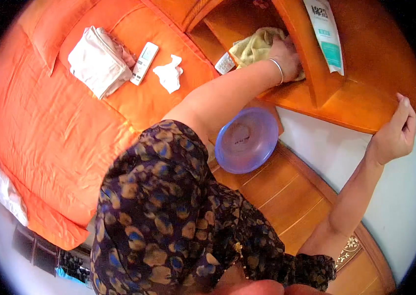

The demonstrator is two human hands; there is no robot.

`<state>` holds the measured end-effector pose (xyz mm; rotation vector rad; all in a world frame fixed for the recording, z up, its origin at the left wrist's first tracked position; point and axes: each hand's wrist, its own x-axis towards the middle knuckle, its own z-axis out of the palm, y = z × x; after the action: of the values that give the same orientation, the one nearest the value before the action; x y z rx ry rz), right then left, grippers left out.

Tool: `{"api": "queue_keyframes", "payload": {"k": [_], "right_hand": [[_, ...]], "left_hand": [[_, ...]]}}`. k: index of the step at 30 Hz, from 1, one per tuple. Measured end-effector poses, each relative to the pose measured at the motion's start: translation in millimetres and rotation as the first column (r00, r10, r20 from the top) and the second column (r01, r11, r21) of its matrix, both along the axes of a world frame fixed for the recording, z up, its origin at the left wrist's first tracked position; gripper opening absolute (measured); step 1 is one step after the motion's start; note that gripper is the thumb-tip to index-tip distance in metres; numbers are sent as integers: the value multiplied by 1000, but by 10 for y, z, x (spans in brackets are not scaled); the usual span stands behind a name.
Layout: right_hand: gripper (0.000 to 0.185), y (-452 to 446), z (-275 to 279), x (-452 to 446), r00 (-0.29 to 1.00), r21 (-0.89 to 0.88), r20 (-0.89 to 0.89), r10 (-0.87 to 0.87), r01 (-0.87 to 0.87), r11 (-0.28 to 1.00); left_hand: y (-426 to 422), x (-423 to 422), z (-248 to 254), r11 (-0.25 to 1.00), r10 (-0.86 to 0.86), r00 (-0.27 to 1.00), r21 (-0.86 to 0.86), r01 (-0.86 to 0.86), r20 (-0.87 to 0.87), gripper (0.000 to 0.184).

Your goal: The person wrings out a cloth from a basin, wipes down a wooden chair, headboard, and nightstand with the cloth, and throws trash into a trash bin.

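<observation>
My left hand point(286, 59), with a bracelet at the wrist, reaches into an open compartment of the wooden shelf unit point(336, 101). Its fingers are closed on a crumpled yellowish cloth point(254, 48) against the wood. At the right, my right hand point(396, 129) is beside the outer edge of the shelf, fingers curled in, with nothing visible in them. A white object point(224, 64) lies partly under the cloth's left side. Below my left forearm is a translucent blue-purple basin point(247, 140), with no cloth visible inside.
A white and green printed packet point(327, 39) lies in the right-hand shelf section. On the orange bedding point(55, 132) are folded light clothes point(97, 64), a white remote control point(144, 64) and a crumpled white tissue point(169, 74). Wooden furniture point(286, 206) stands below the basin.
</observation>
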<state>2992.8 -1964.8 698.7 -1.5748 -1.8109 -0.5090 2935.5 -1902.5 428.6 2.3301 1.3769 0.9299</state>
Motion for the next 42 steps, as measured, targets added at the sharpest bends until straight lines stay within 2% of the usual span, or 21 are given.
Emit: {"api": "queue_keyframes", "payload": {"k": [3,6,8,10,16,18,20,23,25,26,27,28,30,31,32,34,37,38,40,41,42], "right_hand": [[21,-26,10,25,1000,-23,10,21,-20,1000],[21,24,11,41,999,-4,16,51,-51,999],[22,19,-3,63,997,8,16,81,-81,997],[23,-28,30,21,995,-5,90,32,-32,999],[23,82,52,142,983,41,128,132,-138,990],[23,96,57,186,981,33,172,93,-100,994],[19,89,53,207,978,63,158,139,-150,987],[20,10,-27,70,932,185,130,338,-358,915],[24,-308,-254,-235,859,219,95,503,-511,831],[28,-622,-468,-343,848,95,18,530,-530,843],[35,-912,-675,-177,792,-140,66,606,-594,792],[46,-1190,-988,-305,796,-313,-161,583,-602,735],[73,-1729,-1544,-574,798,-571,-527,292,-588,573],[80,-1900,-1791,-685,653,-573,-757,24,-682,454],[87,-2032,-1996,-742,445,-523,-850,-281,-775,354],[89,-2202,-2246,-730,99,-498,-576,-812,-830,252],[79,-2260,-2490,-639,-54,-408,-471,-880,-871,272],[74,-2230,-2476,-645,-35,-427,-488,-872,-862,274],[65,-2134,-2494,-682,-2,-458,-528,-849,-841,287],[58,-2133,-2528,-653,-48,-441,-493,-869,-847,297],[59,-2159,-2581,-598,-47,-466,-493,-869,-829,310]], "left_hand": [[126,-105,105,912,-269,958,-293,285,96,63],[80,-216,286,875,-328,943,-395,279,-59,63],[-35,-364,363,882,-381,906,-366,297,-183,51],[-206,-697,621,839,-431,862,-470,274,-266,37],[-728,-1375,638,736,-587,771,-559,382,-246,31],[-864,-1518,334,625,-696,714,-553,551,-76,35],[-1097,-1850,324,460,-608,724,-600,655,325,38],[-1462,-2151,276,475,-283,751,-593,650,596,41],[-1713,-2178,128,421,98,695,-662,619,712,43],[-1839,-2157,1,382,298,627,-692,612,720,44],[-1940,-2130,-158,364,384,616,-726,584,688,44],[-2046,-2092,-156,288,581,497,-735,614,644,40],[-2257,-1983,-191,350,736,166,-580,736,656,37],[-2320,-1925,-149,358,769,101,-557,749,631,40],[-2392,-1864,-153,392,755,55,-517,761,654,43],[-2498,-1785,-107,402,766,-113,-334,853,633,46],[-2569,-1822,-88,358,774,-38,-388,849,632,50],[-2552,-1854,-129,323,783,-20,-380,867,622,50],[-2501,-1886,-365,400,580,206,-496,771,788,55],[-2448,-1904,-469,449,462,328,-536,715,824,57],[-2344,-1954,-497,373,409,496,-637,675,766,59]]}}
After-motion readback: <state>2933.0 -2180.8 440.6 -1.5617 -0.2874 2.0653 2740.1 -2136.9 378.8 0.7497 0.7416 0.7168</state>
